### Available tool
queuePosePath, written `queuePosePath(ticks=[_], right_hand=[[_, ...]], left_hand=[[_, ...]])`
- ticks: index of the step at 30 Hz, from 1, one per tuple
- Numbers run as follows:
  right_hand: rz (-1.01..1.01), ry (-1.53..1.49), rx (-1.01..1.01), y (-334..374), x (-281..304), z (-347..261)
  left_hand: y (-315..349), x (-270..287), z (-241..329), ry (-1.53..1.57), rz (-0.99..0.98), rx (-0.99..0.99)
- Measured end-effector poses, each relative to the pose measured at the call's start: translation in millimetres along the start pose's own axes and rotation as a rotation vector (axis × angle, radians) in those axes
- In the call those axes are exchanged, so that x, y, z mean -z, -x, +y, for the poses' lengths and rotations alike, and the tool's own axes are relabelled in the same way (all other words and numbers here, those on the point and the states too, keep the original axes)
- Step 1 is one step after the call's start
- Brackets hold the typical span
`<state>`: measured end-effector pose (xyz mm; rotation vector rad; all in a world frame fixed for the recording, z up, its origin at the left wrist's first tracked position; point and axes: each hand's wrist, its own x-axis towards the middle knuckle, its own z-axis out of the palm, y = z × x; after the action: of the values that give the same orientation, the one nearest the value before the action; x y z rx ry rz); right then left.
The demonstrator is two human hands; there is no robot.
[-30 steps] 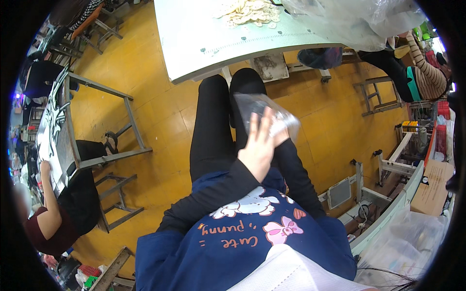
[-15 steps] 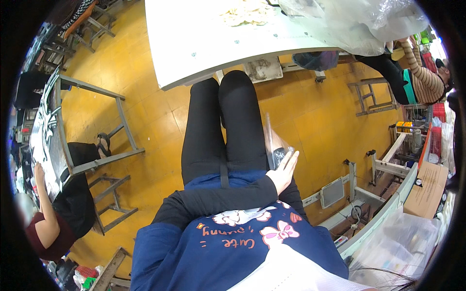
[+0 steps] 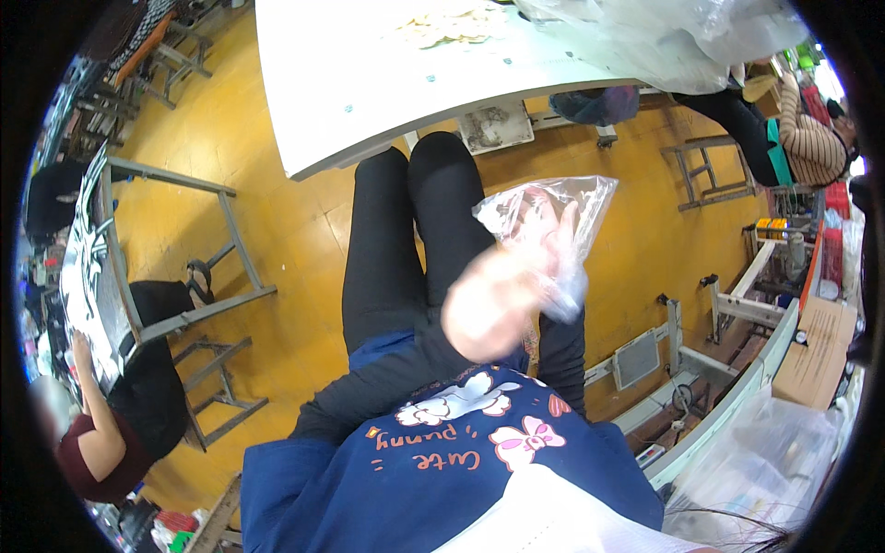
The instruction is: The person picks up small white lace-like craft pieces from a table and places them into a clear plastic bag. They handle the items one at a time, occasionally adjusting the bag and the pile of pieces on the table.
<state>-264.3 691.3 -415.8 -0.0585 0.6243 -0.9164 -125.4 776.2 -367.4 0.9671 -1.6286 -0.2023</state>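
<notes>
A crinkled clear plastic bag (image 3: 590, 198) is raised in front of my right thigh. My right hand (image 3: 546, 226) shows through it, fingers pointing away from me and gripping the plastic; whether the hand is inside or behind the bag I cannot tell. My left forearm lies across my waist. Beside the bag's lower end, my left hand (image 3: 493, 304) is smeared by motion, and its fingers cannot be made out.
Ahead stands a white table (image 3: 350, 64) with pale flat pieces (image 3: 452, 23) and large clear plastic bags (image 3: 673, 41). People work at left and far right. Grey-framed stools (image 3: 217, 378) stand left; a cardboard box (image 3: 816, 350) sits on the bench at right.
The clear bag has risen and spread open to view, with my right hand now visible through it. My left hand has come away from the bag's side and moved left, toward my lap.
</notes>
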Motion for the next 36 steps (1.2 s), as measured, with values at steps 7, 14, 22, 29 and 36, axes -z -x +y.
queuePosePath(ticks=[7, 14, 22, 29, 36], right_hand=[[-0.337, 0.273, -0.118, -14, -20, 8], [-0.440, 0.513, -0.091, -18, -20, 21], [-0.261, 1.007, -0.036, -17, -42, 39], [-0.446, 1.593, 0.094, -37, -73, 13], [-0.943, 2.251, 0.086, -66, -84, 39]], left_hand=[[11, 33, -52, 0.642, 0.147, 1.117], [25, 31, -62, 0.660, 0.211, 1.087], [46, 35, -76, 0.489, 0.213, 1.066], [14, 64, -38, -0.069, 0.344, 0.686], [-19, 79, -24, -0.050, -0.109, 0.423]])
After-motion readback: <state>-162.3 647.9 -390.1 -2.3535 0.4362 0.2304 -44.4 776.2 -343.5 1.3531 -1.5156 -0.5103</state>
